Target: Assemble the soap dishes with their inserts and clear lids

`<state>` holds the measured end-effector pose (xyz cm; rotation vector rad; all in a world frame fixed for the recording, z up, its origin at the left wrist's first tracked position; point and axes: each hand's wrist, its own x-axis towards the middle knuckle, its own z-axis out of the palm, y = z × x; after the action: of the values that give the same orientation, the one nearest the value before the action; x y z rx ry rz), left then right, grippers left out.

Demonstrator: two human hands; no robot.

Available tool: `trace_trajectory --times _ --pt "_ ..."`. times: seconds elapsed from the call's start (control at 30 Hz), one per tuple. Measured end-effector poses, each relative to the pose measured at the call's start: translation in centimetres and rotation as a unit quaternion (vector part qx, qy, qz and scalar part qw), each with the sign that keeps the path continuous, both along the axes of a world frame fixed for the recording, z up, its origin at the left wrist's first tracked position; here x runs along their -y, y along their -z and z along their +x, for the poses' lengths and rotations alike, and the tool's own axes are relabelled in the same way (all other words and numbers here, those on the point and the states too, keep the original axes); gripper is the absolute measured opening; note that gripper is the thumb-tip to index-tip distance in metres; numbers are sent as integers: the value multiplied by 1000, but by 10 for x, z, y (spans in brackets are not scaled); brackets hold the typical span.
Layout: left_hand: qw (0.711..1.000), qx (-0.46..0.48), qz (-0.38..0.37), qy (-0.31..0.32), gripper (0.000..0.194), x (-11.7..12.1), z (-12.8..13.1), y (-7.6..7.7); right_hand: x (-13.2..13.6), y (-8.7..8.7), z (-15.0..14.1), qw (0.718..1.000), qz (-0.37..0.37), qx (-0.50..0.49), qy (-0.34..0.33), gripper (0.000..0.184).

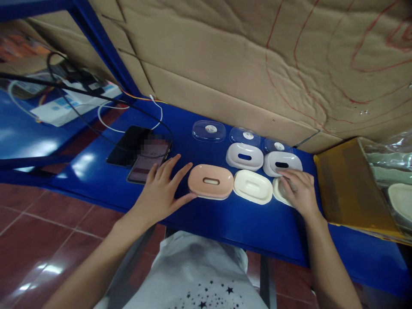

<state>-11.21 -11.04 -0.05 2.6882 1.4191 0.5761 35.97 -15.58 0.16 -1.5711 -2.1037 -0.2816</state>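
Observation:
My left hand [164, 186] is spread, its thumb tip at the near left edge of a peach oval soap dish [222, 176] with a slot in its middle, stacked on a pale base. To the right sits a cream oval base [257, 189] with a raised centre. My right hand [299, 189] is bent with thumb and fingers together. It partly covers a second cream base [278, 193], and its fingertips are at the front rim of a white slotted oval dish [288, 159]. What the fingers pinch is hidden. Another white slotted dish [236, 161] stands to its left.
Three clear oval lids [201, 135] with round stickers lie along the back of the blue table [231, 223]. A phone [141, 169] and a dark flat device [117, 150] with cables are at left. An open cardboard box [344, 184] holding wrapped pieces stands at right.

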Motion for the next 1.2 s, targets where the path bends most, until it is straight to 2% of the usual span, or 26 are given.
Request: trace_trajectory --times 0.13,0.43,0.67,0.73,0.87,0.93,1.1,1.2 --pt "1000 4 3 10 79 2 1 0 0 -1 -1 1000 -5 -6 5 23" --pt "995 39 -12 95 92 7 17 -2 9 -12 7 999 -38 -4 -14 19" --pt "994 34 -31 98 94 -3 28 -1 5 -17 1 999 5 35 -9 19" --pt "993 42 -47 103 90 -6 31 -1 4 -17 -2 998 12 56 -9 20" --pt "988 63 -73 124 58 -8 35 -2 3 -13 -3 997 9 76 -12 21" --pt "986 68 -78 132 48 -8 35 -1 3 -11 -2 997 0 70 -9 21" --pt "982 94 -69 150 45 -6 35 3 3 -5 0 999 -28 44 8 24" --pt "980 113 -64 151 46 -6 36 7 3 -5 0 999 -19 45 13 25"
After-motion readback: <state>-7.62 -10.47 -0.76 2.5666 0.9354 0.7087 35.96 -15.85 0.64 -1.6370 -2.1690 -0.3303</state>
